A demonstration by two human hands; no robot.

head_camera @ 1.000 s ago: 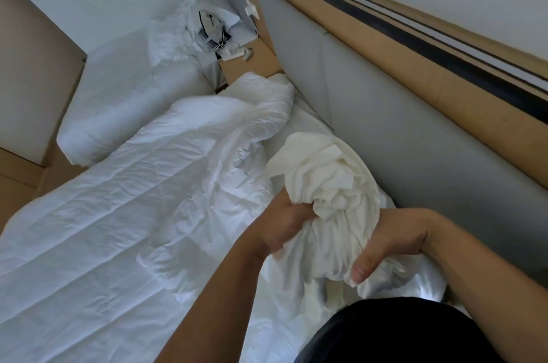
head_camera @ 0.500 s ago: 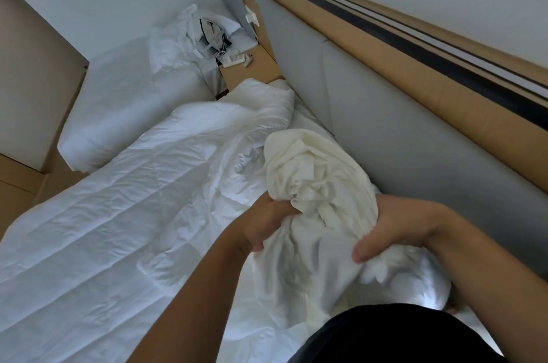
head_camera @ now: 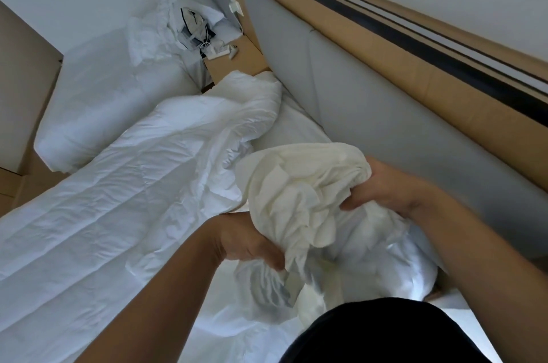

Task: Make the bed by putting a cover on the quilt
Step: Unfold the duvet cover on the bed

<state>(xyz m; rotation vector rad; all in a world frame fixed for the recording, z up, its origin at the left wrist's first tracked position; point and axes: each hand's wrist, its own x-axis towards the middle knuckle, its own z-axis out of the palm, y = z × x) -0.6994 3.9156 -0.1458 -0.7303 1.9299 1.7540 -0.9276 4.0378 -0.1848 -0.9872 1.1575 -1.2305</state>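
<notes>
Quilt cover (head_camera: 299,184), a cream bundle of thin cloth, hangs bunched between both hands just in front of the padded headboard (head_camera: 370,101). It looks light, limp and without any stiffness, so it will likely sag and fold wherever it is not held, and gathered folds could slide through a loose grip. Nothing about it looks fragile. The sensible hold, I judge, is on an edge or corner rather than the bulk, worked along hand over hand until the opening turns up.

On the bundle's lower side, farther from the headboard, the left hand (head_camera: 246,241) clenches a gathered fold. The right hand (head_camera: 382,187) grips the ruffled upper edge on the side next to the headboard. The white quilt (head_camera: 133,184) lies creased and uncovered along the bed, stretching away from the headboard, its top end crumpled close against it.

Compared with half a second ago, the right hand has climbed up the bundle toward the headboard and the left has dropped lower and away from it. The cloth is now drawn out wider between them instead of standing as a tall lump above two level hands
</notes>
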